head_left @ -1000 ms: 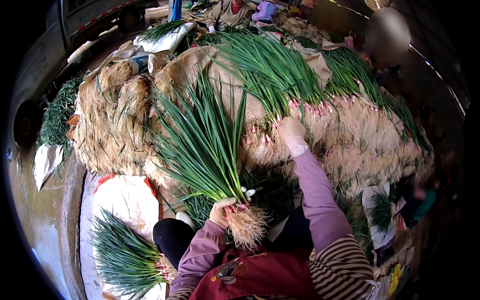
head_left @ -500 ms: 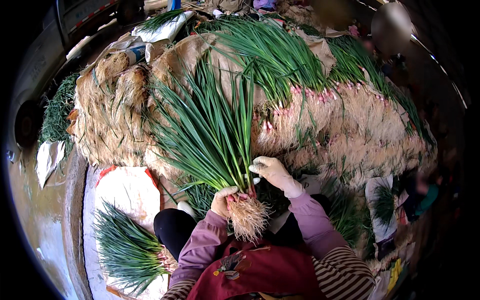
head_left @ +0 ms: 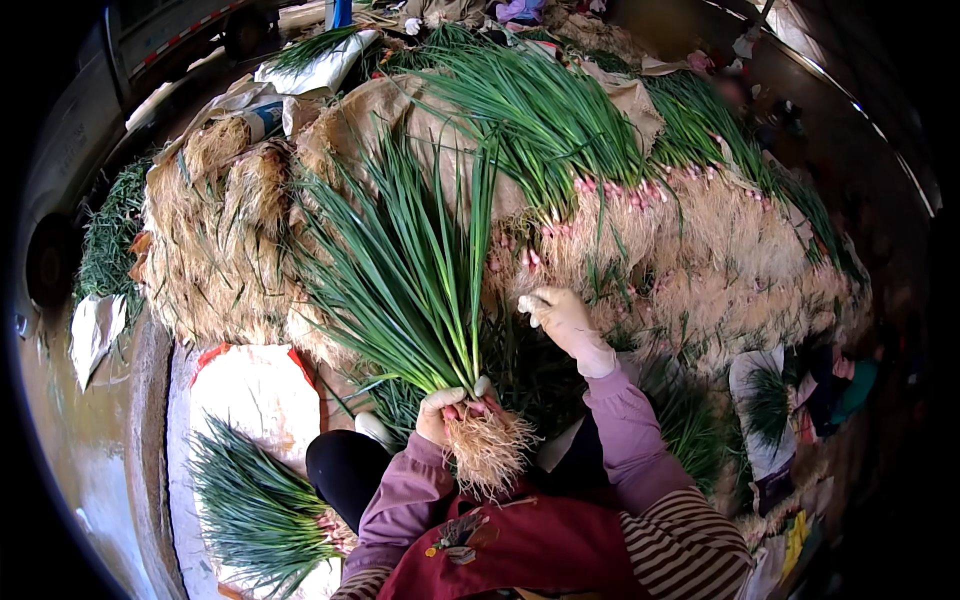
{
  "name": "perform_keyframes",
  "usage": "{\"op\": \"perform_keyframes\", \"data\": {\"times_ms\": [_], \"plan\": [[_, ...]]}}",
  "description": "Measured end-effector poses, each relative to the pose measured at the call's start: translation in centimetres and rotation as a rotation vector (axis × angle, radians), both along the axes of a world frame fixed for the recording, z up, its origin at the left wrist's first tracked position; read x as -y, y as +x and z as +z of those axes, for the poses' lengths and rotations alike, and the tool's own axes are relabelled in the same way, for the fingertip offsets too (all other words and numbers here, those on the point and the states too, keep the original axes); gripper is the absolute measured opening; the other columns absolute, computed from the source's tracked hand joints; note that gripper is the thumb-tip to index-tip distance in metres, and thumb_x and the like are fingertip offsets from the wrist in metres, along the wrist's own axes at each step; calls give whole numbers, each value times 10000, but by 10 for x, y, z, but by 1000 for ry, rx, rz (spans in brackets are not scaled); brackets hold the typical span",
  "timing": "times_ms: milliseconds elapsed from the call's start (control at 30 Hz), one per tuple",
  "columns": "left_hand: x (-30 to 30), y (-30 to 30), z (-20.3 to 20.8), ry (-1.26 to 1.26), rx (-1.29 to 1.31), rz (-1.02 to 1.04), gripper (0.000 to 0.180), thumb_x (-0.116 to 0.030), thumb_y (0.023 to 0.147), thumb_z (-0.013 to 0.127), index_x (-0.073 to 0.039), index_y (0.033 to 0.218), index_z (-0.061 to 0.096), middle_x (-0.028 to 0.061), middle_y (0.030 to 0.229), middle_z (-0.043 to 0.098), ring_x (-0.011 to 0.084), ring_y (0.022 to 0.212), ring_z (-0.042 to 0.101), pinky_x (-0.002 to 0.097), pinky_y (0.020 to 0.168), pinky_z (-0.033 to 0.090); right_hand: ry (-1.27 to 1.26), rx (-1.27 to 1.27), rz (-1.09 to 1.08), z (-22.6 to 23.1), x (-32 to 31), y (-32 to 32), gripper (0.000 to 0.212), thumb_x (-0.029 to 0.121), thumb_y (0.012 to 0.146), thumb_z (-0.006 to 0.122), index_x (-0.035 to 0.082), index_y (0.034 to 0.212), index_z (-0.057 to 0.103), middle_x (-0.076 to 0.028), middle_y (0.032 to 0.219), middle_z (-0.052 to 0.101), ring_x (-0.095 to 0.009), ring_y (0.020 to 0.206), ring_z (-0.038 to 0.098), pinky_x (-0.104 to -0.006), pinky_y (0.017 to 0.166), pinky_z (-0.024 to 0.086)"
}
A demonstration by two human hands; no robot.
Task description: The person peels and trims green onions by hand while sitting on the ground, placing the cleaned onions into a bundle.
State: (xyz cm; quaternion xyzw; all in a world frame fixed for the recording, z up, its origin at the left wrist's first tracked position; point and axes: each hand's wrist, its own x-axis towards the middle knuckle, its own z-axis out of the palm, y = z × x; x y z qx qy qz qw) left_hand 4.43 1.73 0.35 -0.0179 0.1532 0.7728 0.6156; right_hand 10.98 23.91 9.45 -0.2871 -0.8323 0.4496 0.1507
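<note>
Left hand around scallions, right hand half-curled

We are seeing smooth, faintly glossy leaves near the dial's centre and dry, wiry roots at six. We are finding the right glove matt at three, the sleeve matt cloth at four, coarse-woven sacking at eleven, and wet-looking, shiny ground at eight.

I see a gloved left hand gripping a bunch of green onions by the pinkish bulbs, pale roots hanging near the maroon apron. The right hand, half curled, hovers before the root-fringed heap. Near left, another bunch rests on white sacking.
</note>
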Motion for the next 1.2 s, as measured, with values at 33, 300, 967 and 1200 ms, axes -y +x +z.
{"op": "perform_keyframes", "data": {"times_ms": [33, 300, 967, 1200], "plan": [[-5, 1, -6, 16, 24, -26, 284, -235, 680, 585, 26, 778, 531, 172, 701, 572, 314, 658, 599, 408, 612, 511, -35, -172, 41, 7, -9, -6, 234, 205, 854, 600, -19, 920, 628, -21, 679, 583, -105, 554, 479, -241, 538, 415], [3, -2, -4, 54, 99, -34, 327, -246, 672, 589, 79, 677, 621, 221, 776, 624, 343, 748, 601, 424, 705, 501, -937, -276, 8, -28, 75, -19, 141, 171, 854, 607, 44, 794, 611, 20, 612, 511, -63, 509, 396, -185, 486, 312], [-1, -6, 34, 214, -68, 190, 508, -131, 702, 609, 16, 1162, 452, 170, 959, 580, 319, 916, 594, 450, 779, 514, 838, 337, -316, 36, -85, -73, 218, 213, 764, 591, 5, 827, 609, -189, 688, 614, -366, 664, 612, -442, 606, 479], [3, -7, 19, 107, -86, 148, 634, -159, 701, 588, 24, 1277, 396, 251, 1196, 514, 306, 977, 584, 412, 779, 515, 291, 103, 339, 11, 67, 27, 187, 263, 783, 644, 89, 784, 578, -84, 594, 579, -236, 549, 596, -338, 529, 457]]}}
